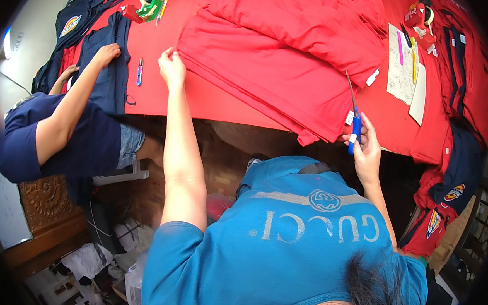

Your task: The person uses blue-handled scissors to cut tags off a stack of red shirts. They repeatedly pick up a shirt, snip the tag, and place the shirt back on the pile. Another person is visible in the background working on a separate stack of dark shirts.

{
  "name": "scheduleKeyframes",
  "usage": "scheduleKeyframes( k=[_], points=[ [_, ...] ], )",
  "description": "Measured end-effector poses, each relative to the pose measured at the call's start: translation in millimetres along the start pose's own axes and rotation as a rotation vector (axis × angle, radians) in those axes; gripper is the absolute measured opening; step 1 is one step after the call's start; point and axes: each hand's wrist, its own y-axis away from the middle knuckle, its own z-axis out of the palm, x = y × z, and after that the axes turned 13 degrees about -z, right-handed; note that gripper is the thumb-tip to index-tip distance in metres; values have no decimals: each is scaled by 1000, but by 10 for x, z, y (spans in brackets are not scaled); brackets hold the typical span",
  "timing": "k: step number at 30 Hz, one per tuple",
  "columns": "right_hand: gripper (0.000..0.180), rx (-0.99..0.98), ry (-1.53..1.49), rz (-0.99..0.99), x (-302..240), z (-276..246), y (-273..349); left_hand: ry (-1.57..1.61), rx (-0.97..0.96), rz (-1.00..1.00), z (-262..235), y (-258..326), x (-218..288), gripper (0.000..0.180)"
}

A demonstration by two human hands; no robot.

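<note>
A stack of folded red garments point(283, 55) lies on a red-covered table point(157, 96). My left hand point(172, 67) reaches forward and rests its fingers on the stack's near left corner. My right hand point(365, 148) holds blue-handled scissors point(355, 120) upright at the stack's near right corner, blades pointing away from me, beside small white tags on the cloth. My blue shirt fills the lower middle of the view.
At the left, another person in a navy shirt presses a hand point(105, 53) on a navy garment point(108, 71). A small blue pen point(139, 71), a green tape dispenser point(149, 4), papers point(402, 64), a red tape dispenser point(418, 16) and more red and navy clothes point(460, 167) surround the stack.
</note>
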Motion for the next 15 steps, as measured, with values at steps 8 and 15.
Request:
scheduleKeyframes(
  k=[8, 15],
  points=[
    [49, 99, 20, -2, -63, -105, 44, -253, -157, 11, 250, -515, -71, 49],
    [46, 254, -20, 49, -114, -118, 128, -419, -211, -122, 182, -202, -12, 58]
  ],
)
